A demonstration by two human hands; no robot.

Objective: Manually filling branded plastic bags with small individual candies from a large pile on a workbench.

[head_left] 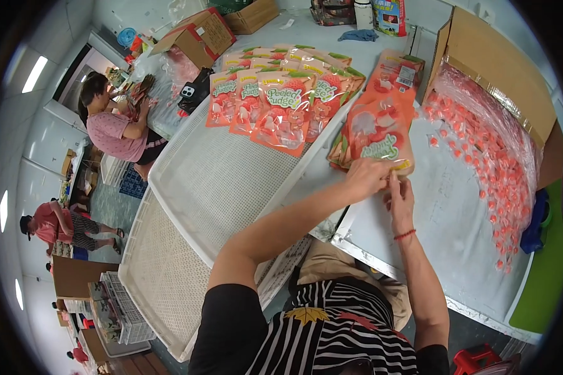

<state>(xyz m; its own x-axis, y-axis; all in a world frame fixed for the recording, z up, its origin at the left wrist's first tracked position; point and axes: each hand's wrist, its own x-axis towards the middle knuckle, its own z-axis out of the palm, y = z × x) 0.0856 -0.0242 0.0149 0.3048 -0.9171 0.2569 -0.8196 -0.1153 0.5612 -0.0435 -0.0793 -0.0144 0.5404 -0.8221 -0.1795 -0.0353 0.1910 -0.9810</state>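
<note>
Right of the frame's centre, we see the left hand [364,178] and the right hand [399,199] meeting at the near edge of an orange pouch [375,134] with a clear window showing pink sweets. Both hands are pinched shut on that edge — thumbs and fingers pressed together along the pouch's opening. The pouch lies flat on the white table [444,219], its far end pointing toward the top of the frame, and it rests on another pouch of the same kind.

Left of it, toward the upper centre, a fan of matching filled pouches [275,100] overlaps on a white perforated tray [213,187]. At the right of the frame, an open cardboard box [500,69] spills a clear bag of small pink sweets [488,156] across the table. At the upper left, another person [109,125] in a pink top bends over a separate table.
</note>
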